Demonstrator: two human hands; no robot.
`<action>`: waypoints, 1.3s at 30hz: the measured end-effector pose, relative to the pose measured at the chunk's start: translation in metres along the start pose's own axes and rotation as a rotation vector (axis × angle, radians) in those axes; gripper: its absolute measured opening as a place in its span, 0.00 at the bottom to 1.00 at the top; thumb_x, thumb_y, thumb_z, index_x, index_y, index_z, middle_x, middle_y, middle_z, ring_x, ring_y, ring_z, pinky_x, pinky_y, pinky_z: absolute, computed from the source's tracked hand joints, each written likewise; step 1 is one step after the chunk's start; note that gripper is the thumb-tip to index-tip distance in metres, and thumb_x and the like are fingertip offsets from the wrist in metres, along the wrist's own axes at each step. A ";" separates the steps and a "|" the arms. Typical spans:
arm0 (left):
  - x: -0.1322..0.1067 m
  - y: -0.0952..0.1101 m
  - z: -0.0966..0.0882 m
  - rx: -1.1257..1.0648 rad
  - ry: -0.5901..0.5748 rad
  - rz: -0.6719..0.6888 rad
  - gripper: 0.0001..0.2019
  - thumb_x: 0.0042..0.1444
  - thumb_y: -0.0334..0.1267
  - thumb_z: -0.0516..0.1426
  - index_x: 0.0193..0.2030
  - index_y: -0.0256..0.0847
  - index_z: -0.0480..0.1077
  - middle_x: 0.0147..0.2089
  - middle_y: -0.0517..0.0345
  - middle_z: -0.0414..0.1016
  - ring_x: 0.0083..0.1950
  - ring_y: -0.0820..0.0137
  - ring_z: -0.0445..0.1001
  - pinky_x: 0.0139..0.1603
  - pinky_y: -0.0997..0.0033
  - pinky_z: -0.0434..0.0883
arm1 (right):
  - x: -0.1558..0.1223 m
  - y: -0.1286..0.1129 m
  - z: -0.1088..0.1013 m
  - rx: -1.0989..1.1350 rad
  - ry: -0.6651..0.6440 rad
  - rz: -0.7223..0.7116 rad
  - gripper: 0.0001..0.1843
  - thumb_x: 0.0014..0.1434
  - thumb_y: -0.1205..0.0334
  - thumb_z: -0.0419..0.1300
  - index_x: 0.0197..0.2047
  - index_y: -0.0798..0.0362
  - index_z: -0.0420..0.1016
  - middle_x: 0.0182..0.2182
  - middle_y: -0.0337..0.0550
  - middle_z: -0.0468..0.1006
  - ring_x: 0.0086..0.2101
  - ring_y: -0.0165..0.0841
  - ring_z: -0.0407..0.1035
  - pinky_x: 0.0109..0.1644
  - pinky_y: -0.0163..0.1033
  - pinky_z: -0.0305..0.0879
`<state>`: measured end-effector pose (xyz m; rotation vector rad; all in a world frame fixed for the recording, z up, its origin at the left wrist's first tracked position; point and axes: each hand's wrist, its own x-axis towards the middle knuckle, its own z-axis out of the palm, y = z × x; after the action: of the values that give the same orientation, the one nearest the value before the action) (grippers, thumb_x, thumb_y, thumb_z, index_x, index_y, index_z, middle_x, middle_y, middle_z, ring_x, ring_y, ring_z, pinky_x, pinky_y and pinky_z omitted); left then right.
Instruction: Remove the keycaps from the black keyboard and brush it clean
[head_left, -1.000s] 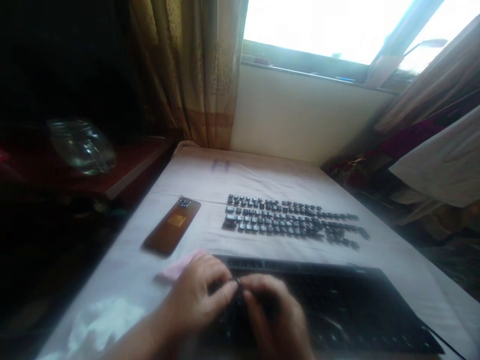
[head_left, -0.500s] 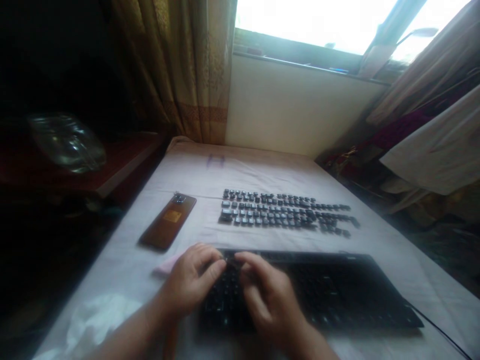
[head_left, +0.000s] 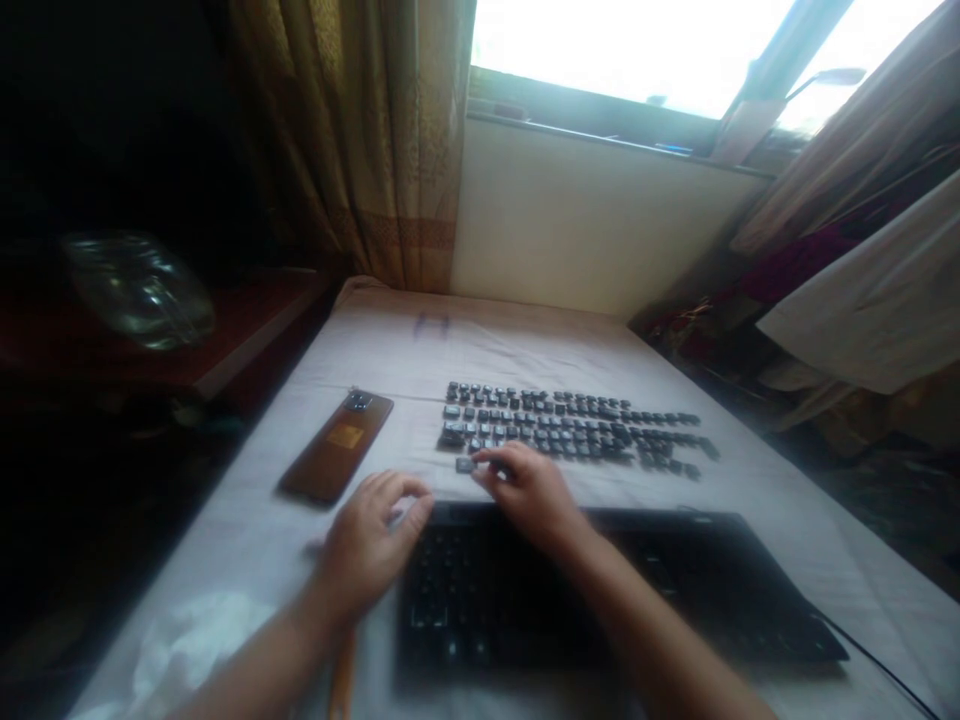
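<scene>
A black keyboard lies on the white cloth near me. Beyond it, several loose keycaps are laid out in rows. My right hand reaches past the keyboard's top edge, its fingertips pinched on one keycap at the front left of those rows. My left hand rests curled at the keyboard's top left corner, fingers bent over the edge; what they hold, if anything, is hidden.
A brown phone lies face down left of the keycaps. A crumpled white cloth sits near the left front. A clear glass object stands on a dark red shelf at left. Curtains and a window are behind. A cable trails from the keyboard's right.
My right hand left the keyboard's upper left keys and moved forward to the keycap rows, carrying a keycap. My left hand slid slightly left to the keyboard's corner.
</scene>
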<state>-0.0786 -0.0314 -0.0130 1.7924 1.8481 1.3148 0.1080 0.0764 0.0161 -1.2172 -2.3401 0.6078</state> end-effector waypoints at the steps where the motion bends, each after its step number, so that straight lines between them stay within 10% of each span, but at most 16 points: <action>1: 0.001 -0.003 0.001 0.020 0.011 0.015 0.11 0.64 0.45 0.54 0.36 0.45 0.74 0.36 0.57 0.79 0.39 0.64 0.77 0.39 0.66 0.75 | 0.008 0.002 0.003 -0.015 -0.015 0.019 0.09 0.58 0.68 0.67 0.42 0.50 0.85 0.36 0.44 0.85 0.36 0.36 0.80 0.43 0.38 0.74; 21: -0.002 -0.015 0.004 0.178 -0.089 0.142 0.08 0.64 0.39 0.54 0.44 0.45 0.75 0.43 0.55 0.82 0.46 0.62 0.79 0.50 0.59 0.75 | 0.017 -0.005 0.008 0.010 -0.068 0.116 0.14 0.57 0.62 0.69 0.47 0.50 0.85 0.43 0.48 0.87 0.42 0.43 0.81 0.50 0.44 0.73; 30: -0.001 -0.014 0.002 0.192 -0.155 0.144 0.12 0.65 0.42 0.52 0.46 0.44 0.75 0.45 0.53 0.82 0.49 0.60 0.79 0.54 0.55 0.74 | -0.043 -0.004 -0.029 0.724 0.247 0.214 0.29 0.66 0.39 0.52 0.27 0.52 0.77 0.22 0.42 0.76 0.25 0.33 0.71 0.31 0.36 0.71; 39: 0.000 -0.013 0.002 0.212 -0.195 0.139 0.12 0.66 0.42 0.52 0.46 0.43 0.74 0.46 0.53 0.82 0.49 0.61 0.78 0.53 0.56 0.73 | -0.096 -0.008 -0.011 0.742 0.203 0.283 0.31 0.68 0.37 0.51 0.26 0.52 0.75 0.21 0.40 0.71 0.21 0.29 0.64 0.22 0.31 0.62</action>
<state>-0.0855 -0.0287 -0.0238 2.1065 1.8421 0.9745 0.1585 -0.0060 0.0132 -1.1656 -1.5445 1.2394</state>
